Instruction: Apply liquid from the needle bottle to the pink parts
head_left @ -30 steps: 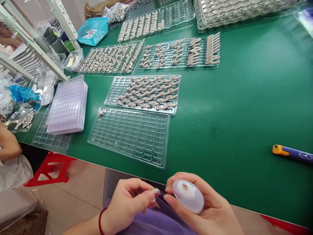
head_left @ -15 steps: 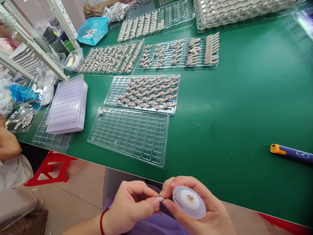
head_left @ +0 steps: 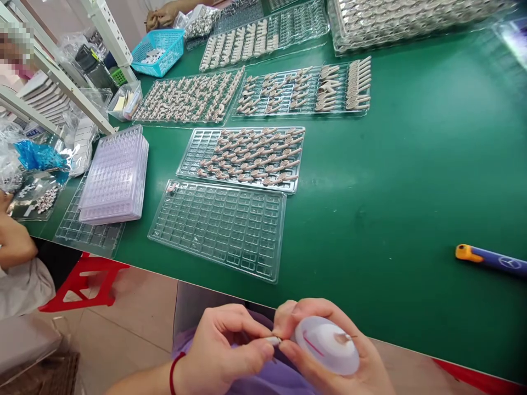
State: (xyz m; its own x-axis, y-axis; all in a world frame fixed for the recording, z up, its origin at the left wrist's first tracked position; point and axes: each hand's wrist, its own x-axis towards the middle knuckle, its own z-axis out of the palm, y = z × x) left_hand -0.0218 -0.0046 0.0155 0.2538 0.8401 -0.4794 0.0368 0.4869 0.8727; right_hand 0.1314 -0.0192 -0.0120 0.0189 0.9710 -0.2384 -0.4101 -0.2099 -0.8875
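Low over the lap at the table's front edge, my left hand [head_left: 230, 345] pinches a small pale part [head_left: 272, 340] between thumb and forefinger. The thumb and forefinger of my right hand [head_left: 329, 323] meet at the other end of that part. Held in the right palm is a round translucent plastic bottle [head_left: 325, 351], tilted, with a thin needle-like tip on its white top and a red mark on its side. The fingers partly hide the small part. Ahead lies a clear compartment tray [head_left: 222, 230] with one small pale part [head_left: 171, 188] in its far-left corner.
Behind it stands a tray of spoon-shaped pale parts [head_left: 257, 156]; more filled trays [head_left: 189, 96] lie farther back. A stack of clear trays [head_left: 113, 175] is at left, near a blue basket [head_left: 158, 52]. A blue-and-orange pen-like object [head_left: 489, 258] lies right. Other people's arms [head_left: 14, 241] show left and at the back.
The bottle in my right hand has tilted and turned to the right, so its needle tip now points right. Both hands have moved slightly right, still pinching the small part.
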